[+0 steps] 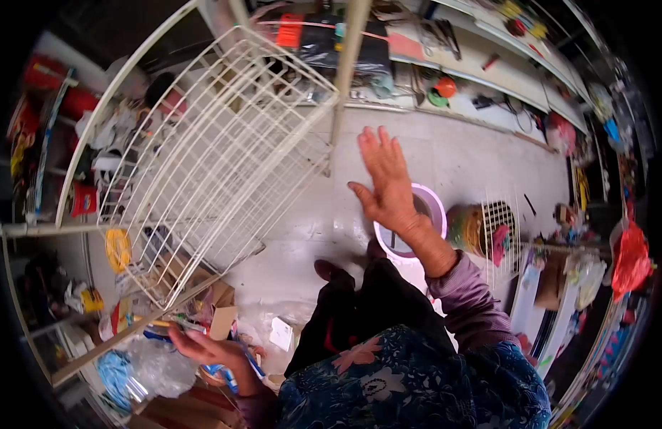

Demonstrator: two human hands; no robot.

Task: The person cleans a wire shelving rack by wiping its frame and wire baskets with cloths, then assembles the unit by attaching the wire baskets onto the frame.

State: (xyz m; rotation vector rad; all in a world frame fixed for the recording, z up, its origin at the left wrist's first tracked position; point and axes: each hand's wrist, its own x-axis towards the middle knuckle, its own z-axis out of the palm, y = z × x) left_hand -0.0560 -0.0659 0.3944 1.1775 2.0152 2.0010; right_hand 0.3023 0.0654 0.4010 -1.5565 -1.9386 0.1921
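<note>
My right hand (386, 182) is held out over the floor with its fingers stretched and thumb apart, holding nothing. Below its wrist stands a lilac bucket (437, 204), partly covered by the hand and forearm. At lower left, my left hand (206, 348) is slightly blurred, its fingers extended and nothing visible in them. That hand is just below the frame bar of a large white wire rack (270, 154), which leans at a tilt over the floor. Whether the fingertips touch the bar, I cannot tell. Clear plastic bags (163, 368) lie beside the left hand.
A white shelf (502, 79) with assorted goods runs along the back. A wire grid (499, 243) stands beside a round greenish container (465, 227) right of the bucket. A yellow coil (118, 249) hangs at the rack's left. An open cardboard box (222, 322) sits near my feet.
</note>
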